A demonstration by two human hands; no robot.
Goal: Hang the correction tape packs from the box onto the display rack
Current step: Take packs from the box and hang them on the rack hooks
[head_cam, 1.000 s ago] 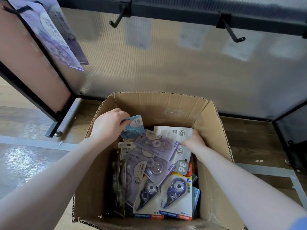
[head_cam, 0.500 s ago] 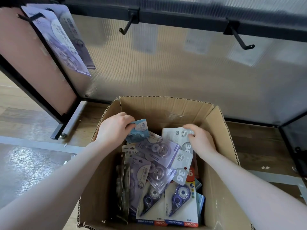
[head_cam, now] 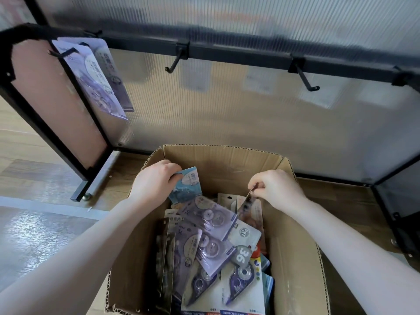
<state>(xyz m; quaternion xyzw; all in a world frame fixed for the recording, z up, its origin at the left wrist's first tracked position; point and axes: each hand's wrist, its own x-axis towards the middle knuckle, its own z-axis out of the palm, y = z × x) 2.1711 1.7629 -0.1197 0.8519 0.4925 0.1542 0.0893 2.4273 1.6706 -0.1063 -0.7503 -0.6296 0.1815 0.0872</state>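
Observation:
An open cardboard box (head_cam: 229, 155) on the floor holds several correction tape packs (head_cam: 211, 242), mostly purple. My left hand (head_cam: 156, 180) grips a blue pack (head_cam: 187, 186) at the box's back left. My right hand (head_cam: 276, 188) pinches the top edge of a thin pack (head_cam: 246, 204), seen edge-on and lifted above the pile. The black rack bar (head_cam: 238, 54) runs above, with two bare hooks (head_cam: 173, 63) (head_cam: 305, 79). On the left hook (head_cam: 61, 52) two purple packs (head_cam: 97, 80) hang.
A ribbed translucent panel (head_cam: 227, 114) backs the rack. Black frame legs (head_cam: 68, 142) stand left and right of the box. The wooden floor has a pale tape line (head_cam: 45, 208) at the left.
My right hand has come up off the pile, pinching a pack by its top edge. My left hand still holds the blue pack. The camera has tilted up, showing more of the rack.

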